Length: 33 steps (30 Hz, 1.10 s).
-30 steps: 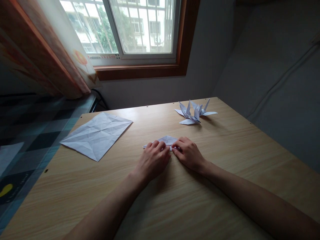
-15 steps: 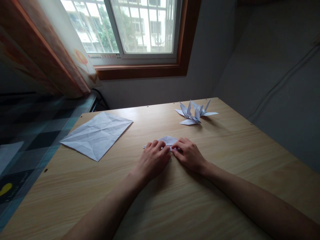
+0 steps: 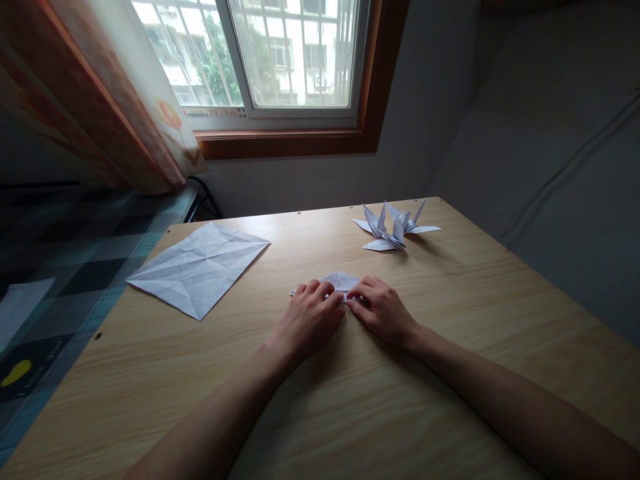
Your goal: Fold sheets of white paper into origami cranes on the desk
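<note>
A small piece of folded white paper (image 3: 340, 281) lies on the wooden table (image 3: 310, 427) in the middle of the view. My left hand (image 3: 315, 312) covers its left part, the fingers curled and closed on the near edge. From the right, my right hand (image 3: 380, 308) grips the same paper, thumb and fingers pinched together. The fingertips of both hands almost meet. Much of the paper is hidden under them; its far peak and a left tip show.
Left of my hands lies a creased white paper sheet (image 3: 200, 270). Folded paper cranes (image 3: 387, 230) stand near the table's far edge. A checked cloth (image 3: 85, 280) covers a surface on the left. Beyond are a curtain (image 3: 115, 93) and a window (image 3: 300, 60).
The whole view has shifted slightly, so everything sits a little further right. Both hands keep their hold on the folded paper, with hardly any movement.
</note>
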Each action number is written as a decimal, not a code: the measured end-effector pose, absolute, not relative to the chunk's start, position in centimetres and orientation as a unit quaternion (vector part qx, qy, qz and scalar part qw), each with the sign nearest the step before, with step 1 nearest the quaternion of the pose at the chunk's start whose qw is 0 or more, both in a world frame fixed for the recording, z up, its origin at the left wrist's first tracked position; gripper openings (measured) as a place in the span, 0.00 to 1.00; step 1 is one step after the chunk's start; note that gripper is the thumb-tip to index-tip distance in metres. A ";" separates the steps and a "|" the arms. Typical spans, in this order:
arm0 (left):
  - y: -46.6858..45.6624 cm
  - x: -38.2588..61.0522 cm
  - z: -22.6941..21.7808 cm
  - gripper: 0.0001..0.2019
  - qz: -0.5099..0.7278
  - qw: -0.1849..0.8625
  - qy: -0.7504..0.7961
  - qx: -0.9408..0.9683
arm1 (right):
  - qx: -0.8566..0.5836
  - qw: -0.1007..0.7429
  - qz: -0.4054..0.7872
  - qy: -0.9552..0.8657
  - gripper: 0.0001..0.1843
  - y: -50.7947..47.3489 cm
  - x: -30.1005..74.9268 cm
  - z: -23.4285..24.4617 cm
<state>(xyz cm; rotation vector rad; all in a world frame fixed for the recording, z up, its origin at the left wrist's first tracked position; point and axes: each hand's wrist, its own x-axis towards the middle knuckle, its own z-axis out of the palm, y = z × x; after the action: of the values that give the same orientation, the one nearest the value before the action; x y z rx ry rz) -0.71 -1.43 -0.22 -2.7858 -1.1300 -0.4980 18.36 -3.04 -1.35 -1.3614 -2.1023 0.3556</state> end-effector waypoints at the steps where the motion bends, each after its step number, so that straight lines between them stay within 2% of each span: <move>1: -1.4 -0.7 -0.2 0.08 -0.163 0.047 -0.371 -0.913 | -0.513 0.301 0.134 -0.793 0.05 -3.1 18.4 -1.3; 25: -1.4 -0.8 -0.4 0.07 -0.163 0.047 -0.375 -0.912 | -0.508 0.318 0.147 -0.787 0.05 -3.0 18.5 -1.4; 33: -1.5 -0.8 -0.2 0.08 -0.159 0.035 -0.374 -0.913 | -0.516 0.368 0.137 -0.761 0.06 -3.2 18.7 -1.0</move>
<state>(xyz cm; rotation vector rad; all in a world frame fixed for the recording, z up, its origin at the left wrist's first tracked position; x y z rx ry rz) -0.84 -1.52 -0.20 -2.8063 -1.1485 -0.4895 18.72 -3.17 -1.02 -1.3252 -1.9544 0.3530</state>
